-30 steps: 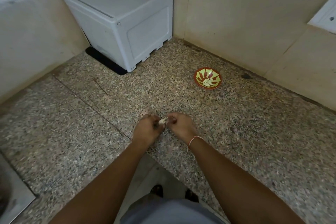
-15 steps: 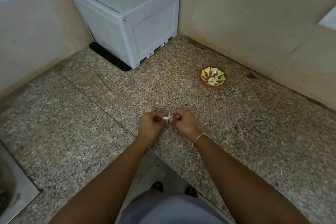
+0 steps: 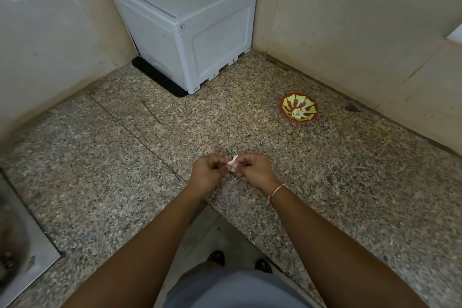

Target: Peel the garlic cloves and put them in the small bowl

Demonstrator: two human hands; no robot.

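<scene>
Pinching a garlic clove [image 3: 232, 165], both hands [image 3: 233, 170] hover near the small bowl [image 3: 287, 102], grey box [image 3: 190, 25] behind.

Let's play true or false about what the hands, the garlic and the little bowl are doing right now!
1. Both hands hold one garlic clove between them. True: the left hand and right hand pinch it together.
2. The small bowl is empty. False: pale peeled pieces lie inside it.
3. The bowl sits on the counter, apart from the hands. True.
4. The white box stands right next to the bowl. False: it is in the far corner, well to the bowl's left.
5. The right wrist wears a thread band. True.
</scene>
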